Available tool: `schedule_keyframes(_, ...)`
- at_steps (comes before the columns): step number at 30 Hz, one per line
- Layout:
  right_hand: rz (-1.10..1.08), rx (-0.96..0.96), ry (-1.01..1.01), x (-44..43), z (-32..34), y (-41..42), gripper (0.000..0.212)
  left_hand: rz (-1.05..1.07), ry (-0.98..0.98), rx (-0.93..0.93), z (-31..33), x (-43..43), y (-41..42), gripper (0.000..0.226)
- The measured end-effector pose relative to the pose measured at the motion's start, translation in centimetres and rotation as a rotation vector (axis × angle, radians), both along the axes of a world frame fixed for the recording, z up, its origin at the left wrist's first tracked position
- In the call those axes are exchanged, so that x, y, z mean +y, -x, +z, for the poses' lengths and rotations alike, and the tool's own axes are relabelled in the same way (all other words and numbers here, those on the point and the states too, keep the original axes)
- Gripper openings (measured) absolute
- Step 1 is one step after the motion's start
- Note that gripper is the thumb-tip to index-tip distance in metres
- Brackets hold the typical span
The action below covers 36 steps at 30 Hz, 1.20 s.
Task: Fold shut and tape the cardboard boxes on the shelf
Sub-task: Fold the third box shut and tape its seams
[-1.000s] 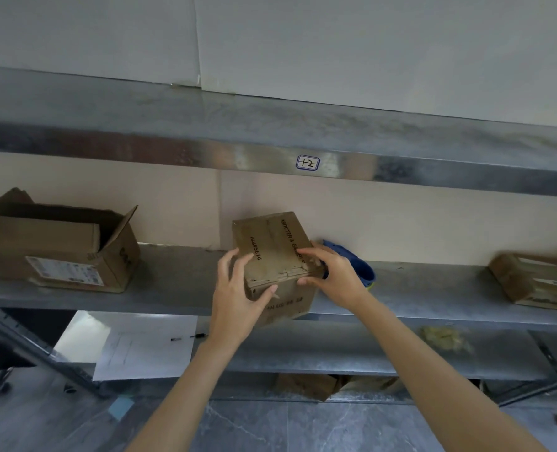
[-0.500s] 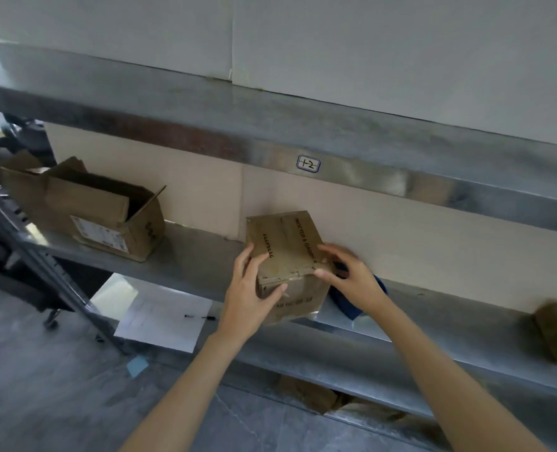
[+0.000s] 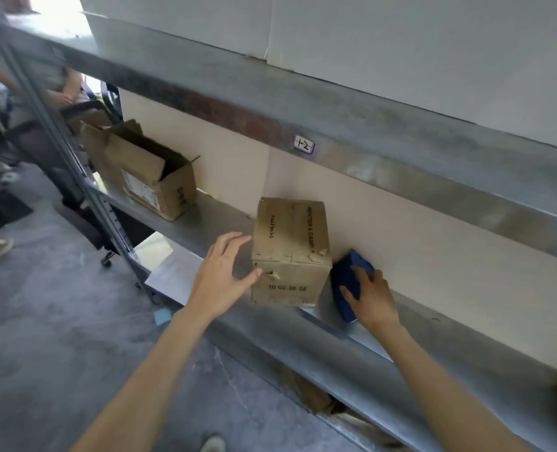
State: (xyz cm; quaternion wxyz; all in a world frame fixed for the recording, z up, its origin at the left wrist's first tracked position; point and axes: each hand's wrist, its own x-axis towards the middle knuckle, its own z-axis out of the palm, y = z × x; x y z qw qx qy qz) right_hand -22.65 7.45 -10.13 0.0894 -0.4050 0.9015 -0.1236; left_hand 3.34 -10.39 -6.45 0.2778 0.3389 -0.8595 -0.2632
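Note:
A small brown cardboard box [image 3: 290,249] with its top flaps folded down stands on the metal shelf [image 3: 384,340]. My left hand [image 3: 220,278] is spread open just left of the box, its thumb touching the front left edge. My right hand [image 3: 370,298] rests on a blue tape dispenser [image 3: 348,275] lying on the shelf right of the box, fingers laid over it. Farther left on the same shelf sits a larger cardboard box [image 3: 146,171] with its flaps open.
An upper shelf beam [image 3: 303,125] with a small label [image 3: 303,144] overhangs the boxes. A slanted metal upright [image 3: 75,164] stands at the left. White papers [image 3: 169,275] lie on a lower level. A seated person [image 3: 58,93] and a chair are at far left.
Both hands have come off the small box's top. My right hand moved right onto the blue tape dispenser; my left hand drew back to the box's left side. The view swung left.

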Motion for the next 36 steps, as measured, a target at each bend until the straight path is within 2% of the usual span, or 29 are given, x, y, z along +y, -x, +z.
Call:
schedule_keyframes(6, 0.035, 0.011, -0.124, 0.1, -0.8, 0.8, 0.062, 0.048, -0.024, -0.064, 0.4, 0.7, -0.2, 0.066)
schedule_keyframes(11, 0.147, -0.16, -0.063, 0.1, -1.2, 2.0, 0.06, 0.053, -0.037, -0.071, 0.8, 0.8, 0.3, 0.064)
schedule_keyframes(17, 0.12, -0.385, -0.063, -0.6, -1.6, 3.5, 0.067, 0.036, -0.067, -0.057, 1.1, 0.7, 1.0, 0.06)
schedule_keyframes(22, 0.072, -0.447, -0.012, -0.9, -1.1, 3.6, 0.073, 0.019, -0.119, -0.047, 1.2, 0.4, 1.4, 0.06)
schedule_keyframes(27, 0.02, -0.45, -0.023, -1.4, 0.0, 4.0, 0.073, -0.025, -0.13, -0.037, 1.5, 0.0, 1.0, 0.059)
schedule_keyframes(33, 0.017, -0.341, -0.086, -0.2, 1.0, 3.6, 0.067, -0.133, -0.176, 0.011, 1.5, -1.2, 0.2, 0.053)
schedule_keyframes(36, -0.012, -0.322, -0.025, 0.6, 2.4, 2.9, 0.065, -0.18, -0.171, 0.01, 1.0, -1.7, -0.1, 0.053)
